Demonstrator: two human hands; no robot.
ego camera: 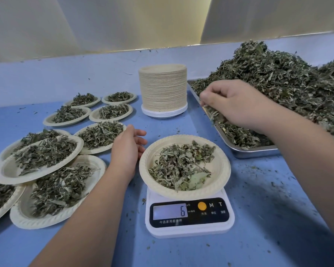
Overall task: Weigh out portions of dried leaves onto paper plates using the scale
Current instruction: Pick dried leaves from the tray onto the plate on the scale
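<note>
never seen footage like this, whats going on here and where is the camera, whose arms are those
There is no machine here. One camera sits on a person's head and looks down, so the two arms are that person's own. The right hand pinches some leaves over a metal tray that holds a big heap. The left hand lies open beside a plate of leaves on a small scale, which reads 6. On the blue table to the left lie filled plates; behind stands a stack of empty ones.
</note>
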